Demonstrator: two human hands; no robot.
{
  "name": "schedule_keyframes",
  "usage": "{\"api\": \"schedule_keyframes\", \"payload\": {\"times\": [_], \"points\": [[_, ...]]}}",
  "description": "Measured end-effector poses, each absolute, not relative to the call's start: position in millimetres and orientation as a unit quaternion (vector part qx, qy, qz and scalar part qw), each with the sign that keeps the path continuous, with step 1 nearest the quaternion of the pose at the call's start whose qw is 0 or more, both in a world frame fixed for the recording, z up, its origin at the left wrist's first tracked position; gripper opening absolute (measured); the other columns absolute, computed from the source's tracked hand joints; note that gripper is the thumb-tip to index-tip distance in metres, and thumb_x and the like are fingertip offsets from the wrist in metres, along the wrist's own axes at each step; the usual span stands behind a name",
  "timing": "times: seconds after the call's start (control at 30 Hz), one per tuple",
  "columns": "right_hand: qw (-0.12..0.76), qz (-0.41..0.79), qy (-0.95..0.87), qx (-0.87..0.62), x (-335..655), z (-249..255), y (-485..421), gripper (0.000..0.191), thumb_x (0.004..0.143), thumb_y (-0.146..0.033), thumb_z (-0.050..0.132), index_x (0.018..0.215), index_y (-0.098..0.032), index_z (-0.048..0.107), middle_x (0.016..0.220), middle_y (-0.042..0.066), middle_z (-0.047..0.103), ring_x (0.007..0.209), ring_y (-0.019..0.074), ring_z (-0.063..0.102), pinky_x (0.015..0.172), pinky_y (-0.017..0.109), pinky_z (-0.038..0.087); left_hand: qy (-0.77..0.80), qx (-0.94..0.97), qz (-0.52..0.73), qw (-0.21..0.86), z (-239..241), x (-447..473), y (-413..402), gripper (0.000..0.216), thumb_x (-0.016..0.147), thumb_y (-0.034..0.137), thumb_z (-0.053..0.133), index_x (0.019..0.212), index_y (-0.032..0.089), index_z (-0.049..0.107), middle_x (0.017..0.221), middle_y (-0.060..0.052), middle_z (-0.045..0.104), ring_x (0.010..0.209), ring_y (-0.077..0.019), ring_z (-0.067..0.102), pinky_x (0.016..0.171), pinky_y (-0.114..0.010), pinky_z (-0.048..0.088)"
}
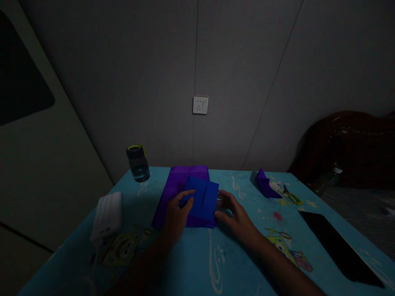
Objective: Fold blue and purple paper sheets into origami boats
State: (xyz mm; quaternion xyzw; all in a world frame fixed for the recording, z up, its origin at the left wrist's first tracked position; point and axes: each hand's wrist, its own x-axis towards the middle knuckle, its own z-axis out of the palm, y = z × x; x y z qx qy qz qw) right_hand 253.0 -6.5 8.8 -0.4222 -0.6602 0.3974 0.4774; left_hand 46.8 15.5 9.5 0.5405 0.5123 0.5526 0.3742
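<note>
A folded sheet of blue paper (pixel 202 199), with a slit-like line down its middle, is held just above a purple sheet (pixel 173 193) lying on the table. My left hand (pixel 179 211) grips the blue paper at its left side, thumb and forefinger on top. At the paper's right edge, my right hand (pixel 233 216) has its curled fingertips and thumb against the edge, a gap showing between them. Whatever the fingers do behind the paper is hidden.
A dark water bottle (pixel 138 164) stands at the back left, with a white power bank (pixel 107 216) and its cable nearer me. On the right lie a folded purple paper shape (pixel 266 186), green-handled pliers (pixel 292 197) and a flat black slab (pixel 339 246). A wall (pixel 148 82) rises behind.
</note>
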Motion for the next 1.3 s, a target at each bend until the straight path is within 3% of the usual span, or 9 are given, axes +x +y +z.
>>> {"api": "schedule_keyframes", "payload": {"times": [0.1, 0.27, 0.4, 0.6, 0.7, 0.83, 0.97, 1.1, 1.3], "points": [[0.451, 0.33, -0.71, -0.429, 266.4, 15.5, -3.8, 0.08, 0.075, -0.034, 0.078, 0.144, -0.031, 0.038, 0.147, 0.012, 0.044, 0.124, 0.0287, 0.051, 0.104, 0.05, 0.041, 0.526, 0.542, 0.533, 0.381, 9.3, 46.6, 15.9, 0.025, 0.077, 0.028, 0.063, 0.098, 0.021, 0.074, 0.094, -0.005, 0.077, 0.088, -0.0222, 0.07, 0.077, -0.033, 0.055], [0.384, 0.28, -0.793, -0.38, 279.5, 18.5, 0.0, 0.052, 0.08, -0.032, 0.075, 0.13, -0.034, 0.059, 0.153, 0.007, 0.037, 0.137, 0.0318, 0.039, 0.111, 0.053, 0.032, 0.496, 0.562, 0.509, 0.424, 8.9, 50.1, 12.7, 0.024, 0.075, 0.027, 0.062, 0.095, 0.02, 0.075, 0.084, -0.004, 0.077, 0.075, -0.0205, 0.07, 0.065, -0.03, 0.055], [0.382, 0.301, -0.798, -0.356, 281.2, 18.1, 0.3, 0.041, 0.082, -0.031, 0.072, 0.122, -0.036, 0.065, 0.139, 0.007, 0.053, 0.126, 0.0304, 0.05, 0.106, 0.053, 0.04, 0.489, 0.566, 0.5, 0.437, 8.9, 51.9, 10.2, 0.022, 0.075, 0.027, 0.062, 0.092, 0.021, 0.076, 0.083, -0.004, 0.077, 0.073, -0.0205, 0.07, 0.065, -0.031, 0.056], [0.399, 0.3, -0.792, -0.351, 281.5, 19.8, -0.7, 0.027, 0.085, -0.035, 0.068, 0.111, -0.034, 0.073, 0.123, 0.007, 0.062, 0.112, 0.0268, 0.059, 0.093, 0.042, 0.049, 0.466, 0.621, 0.5, 0.385, 12.1, 51.1, 6.5, 0.019, 0.078, 0.027, 0.061, 0.088, 0.022, 0.077, 0.089, -0.005, 0.076, 0.086, -0.0219, 0.069, 0.077, -0.032, 0.054], [0.448, 0.287, -0.757, -0.378, 277.9, 20.5, -0.6, 0.018, 0.087, -0.036, 0.064, 0.095, -0.03, 0.078, 0.105, 0.007, 0.067, 0.097, 0.0245, 0.063, 0.082, 0.037, 0.05, 0.437, 0.648, 0.504, 0.367, 15.7, 51.0, 1.4, 0.025, 0.084, 0.034, 0.056, 0.09, 0.022, 0.077, 0.092, -0.007, 0.076, 0.093, -0.0225, 0.068, 0.084, -0.032, 0.052], [0.508, 0.296, -0.68, -0.438, 269.8, 21.7, -0.9, 0.02, 0.083, -0.038, 0.068, 0.072, -0.023, 0.075, 0.077, 0.005, 0.066, 0.073, 0.0205, 0.06, 0.067, 0.032, 0.047, 0.402, 0.666, 0.479, 0.406, 15.4, 53.3, -4.1, 0.028, 0.086, 0.038, 0.056, 0.098, 0.02, 0.075, 0.095, -0.007, 0.075, 0.087, -0.0214, 0.069, 0.077, -0.029, 0.054], [0.572, 0.363, -0.566, -0.469, 261.6, 21.1, -1.6, 0.025, 0.072, -0.042, 0.077, 0.084, -0.022, 0.067, 0.067, -0.001, 0.061, 0.061, 0.0163, 0.055, 0.055, 0.026, 0.043, 0.409, 0.629, 0.484, 0.449, 7.7, 58.3, -3.2, 0.029, 0.086, 0.036, 0.059, 0.11, 0.022, 0.068, 0.097, -0.005, 0.075, 0.09, -0.0205, 0.07, 0.078, -0.028, 0.055], [0.6, 0.403, -0.525, -0.45, 256.6, 20.3, -0.1, 0.038, 0.068, -0.043, 0.081, 0.093, -0.022, 0.062, 0.06, -0.005, 0.054, 0.053, 0.0122, 0.048, 0.048, 0.022, 0.036, 0.372, 0.578, 0.503, 0.525, 2.0, 60.8, -0.4, 0.057, 0.088, 0.034, 0.057, 0.142, 0.024, 0.041, 0.114, -0.01, 0.071, 0.102, -0.0229, 0.068, 0.083, -0.034, 0.056], [0.592, 0.482, -0.475, -0.437, 254.7, 19.2, 3.2, 0.051, 0.064, -0.048, 0.082, 0.1, -0.02, 0.06, 0.06, -0.005, 0.058, 0.053, 0.0113, 0.051, 0.05, 0.022, 0.039, 0.412, 0.625, 0.501, 0.436, -0.3, 57.4, 4.0, 0.034, 0.091, 0.034, 0.053, 0.122, 0.024, 0.062, 0.126, -0.007, 0.066, 0.118, -0.0231, 0.06, 0.102, -0.037, 0.045]]}}
